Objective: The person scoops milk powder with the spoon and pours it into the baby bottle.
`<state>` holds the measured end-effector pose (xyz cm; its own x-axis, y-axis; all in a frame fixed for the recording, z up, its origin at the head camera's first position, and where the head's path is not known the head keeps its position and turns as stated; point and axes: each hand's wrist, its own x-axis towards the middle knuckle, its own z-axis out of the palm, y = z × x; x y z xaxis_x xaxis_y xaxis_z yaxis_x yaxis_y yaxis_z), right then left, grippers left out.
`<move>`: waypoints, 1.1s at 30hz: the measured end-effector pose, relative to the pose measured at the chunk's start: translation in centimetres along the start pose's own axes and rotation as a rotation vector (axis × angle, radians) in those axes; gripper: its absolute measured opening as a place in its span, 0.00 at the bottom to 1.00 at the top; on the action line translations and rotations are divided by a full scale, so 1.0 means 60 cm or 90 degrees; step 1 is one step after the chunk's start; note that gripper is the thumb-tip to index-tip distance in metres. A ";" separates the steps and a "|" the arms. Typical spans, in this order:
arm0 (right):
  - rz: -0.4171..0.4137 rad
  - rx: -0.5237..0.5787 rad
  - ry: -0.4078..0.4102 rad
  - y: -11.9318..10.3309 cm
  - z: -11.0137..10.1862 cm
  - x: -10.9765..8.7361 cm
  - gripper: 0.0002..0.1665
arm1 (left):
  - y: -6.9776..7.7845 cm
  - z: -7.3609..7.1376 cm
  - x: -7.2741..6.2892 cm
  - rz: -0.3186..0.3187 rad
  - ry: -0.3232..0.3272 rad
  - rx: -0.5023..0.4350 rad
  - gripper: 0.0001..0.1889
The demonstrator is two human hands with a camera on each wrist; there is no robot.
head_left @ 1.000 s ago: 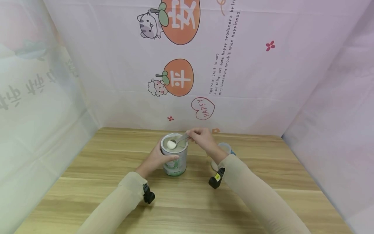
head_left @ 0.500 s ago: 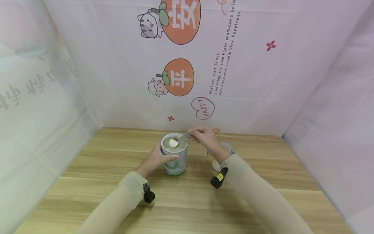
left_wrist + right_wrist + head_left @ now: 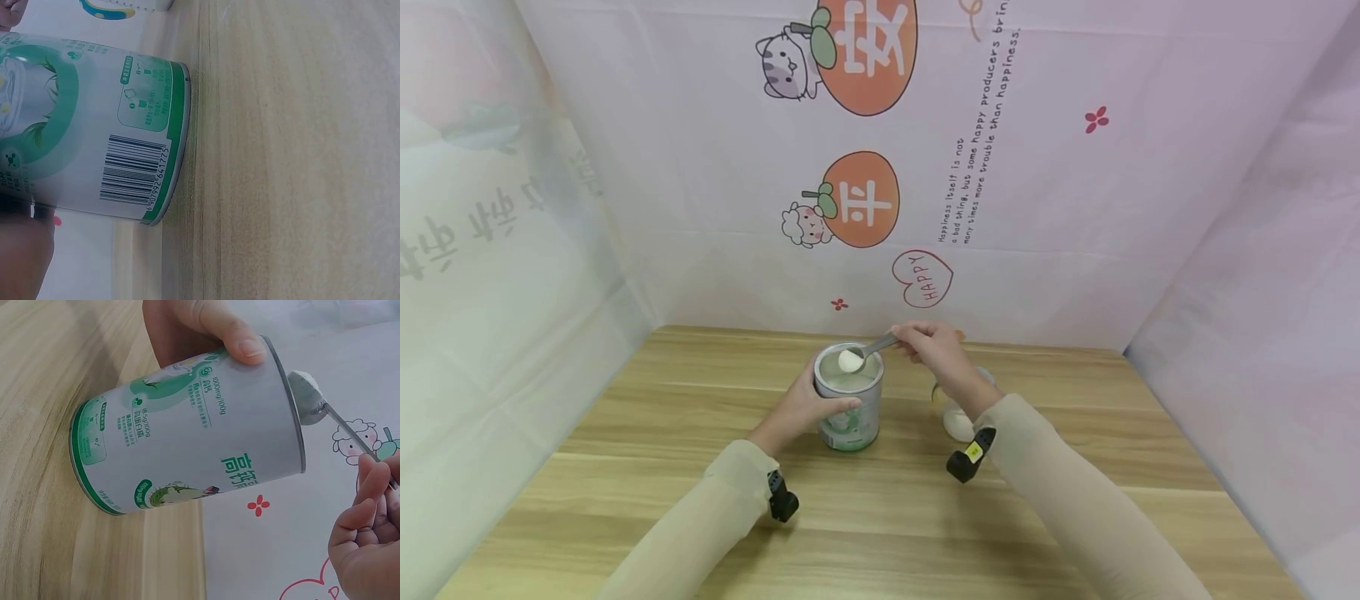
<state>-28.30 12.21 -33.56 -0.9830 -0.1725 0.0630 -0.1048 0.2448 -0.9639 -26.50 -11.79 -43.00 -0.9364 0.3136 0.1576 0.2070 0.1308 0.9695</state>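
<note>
My left hand (image 3: 805,406) grips the side of an open milk powder tin (image 3: 853,417), white and green, standing upright on the table. Its thumb lies across the label in the right wrist view. My right hand (image 3: 936,352) pinches the handle of a metal spoon (image 3: 882,342). A heap of white powder (image 3: 305,390) sits in the spoon's bowl, just above the tin's rim. Behind my right forearm stands a clear cup (image 3: 958,422) with something whitish at its base, partly hidden. Its blue and yellow handle (image 3: 107,11) shows in the left wrist view.
The wooden table (image 3: 865,533) reaches to a white printed cloth (image 3: 1037,250) at the back. More cloth hangs at the left and right sides. A small black camera is strapped at each wrist.
My right hand has lifted the loaded spoon slightly and drawn it to the right, from inside the tin's mouth to over its rim. The left hand and the tin stay put.
</note>
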 end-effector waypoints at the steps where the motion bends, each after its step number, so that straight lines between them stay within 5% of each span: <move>1: -0.001 0.003 -0.001 0.000 -0.001 0.000 0.20 | 0.000 0.000 0.000 -0.001 0.001 0.000 0.46; 33: 0.001 0.061 0.025 0.003 -0.066 -0.015 0.19 | -0.002 0.003 0.001 -0.002 0.013 0.003 0.47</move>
<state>-28.00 16.17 -32.77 -0.9885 -0.1337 0.0705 -0.0907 0.1516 -0.9843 -26.51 -11.64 -43.12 -0.9424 0.2945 0.1584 0.2056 0.1365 0.9691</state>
